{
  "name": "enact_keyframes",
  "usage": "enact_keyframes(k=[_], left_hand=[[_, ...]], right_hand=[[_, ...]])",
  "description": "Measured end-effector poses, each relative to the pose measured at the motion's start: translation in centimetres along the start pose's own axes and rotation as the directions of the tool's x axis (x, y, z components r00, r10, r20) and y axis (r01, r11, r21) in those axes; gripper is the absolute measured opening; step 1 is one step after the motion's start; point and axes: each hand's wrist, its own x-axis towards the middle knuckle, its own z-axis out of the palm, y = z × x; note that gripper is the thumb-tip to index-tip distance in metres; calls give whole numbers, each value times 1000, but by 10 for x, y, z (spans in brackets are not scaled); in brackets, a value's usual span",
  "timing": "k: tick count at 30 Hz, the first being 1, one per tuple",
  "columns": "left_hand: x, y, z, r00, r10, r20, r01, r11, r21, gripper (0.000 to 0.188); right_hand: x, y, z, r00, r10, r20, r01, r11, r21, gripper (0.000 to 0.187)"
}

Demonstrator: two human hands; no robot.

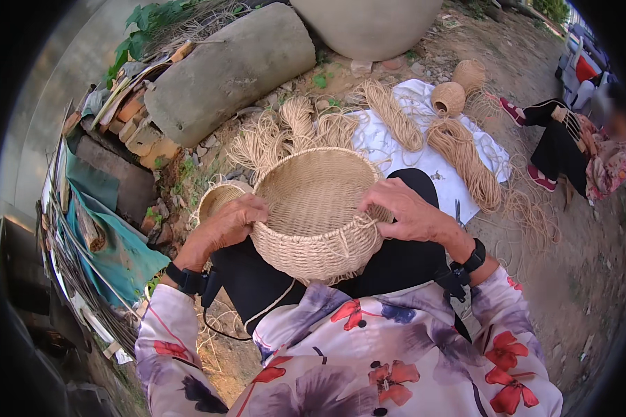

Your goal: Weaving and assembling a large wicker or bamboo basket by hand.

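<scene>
Round woven basket (302, 254) in the lap, resting on dark trousers (410, 267), mouth up and the pale inside in plain view. Hands well apart, one per side. Left hand (242, 217) closed over the left edge, fingers hooked on the rim. Right hand (407, 208) pinching the rim over on the right, near a raised bit of cord (344, 242) on the outer wall. Can't tell the grip pressure from here.

As for handling: looks light, probably no trouble to lift one-handed. Going by the close weave, likely springy rather than rigid, firm enough to stay round but liable to go oval under a hard squeeze. Dry, rough-looking fibre, so not much worry about slipping. Not fragile like pottery either, more a risk of snagging or tugging out a strand. Best to take hold by the rim at opposite sides, pretty much like here, and keep pressure off that raised bit. Would also watch the loose strand (275, 304) trailing down from below the front wall, easy to catch on something.

Nearby: smaller woven basket (215, 198) just beyond the left hand, partly hidden. Farther out, bundles of cord (466, 156) on and beside a white cloth (372, 135) spread over the ground (570, 292).
</scene>
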Motion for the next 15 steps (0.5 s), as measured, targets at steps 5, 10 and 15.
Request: enact_keyframes(k=[5,10,15], left_hand=[[-2,0,-3,999,29,-37,-27,999,46,26],[-4,35,0,993,4,-119,23,973,230,24],[-8,80,18,919,-175,-353,91,966,-241,25]], right_hand=[[17,-51,1,997,-46,-66,50,997,64,21],[16,-35,4,994,-111,-10,110,976,186,15],[15,-35,18,980,-159,-123,171,980,97,19]])
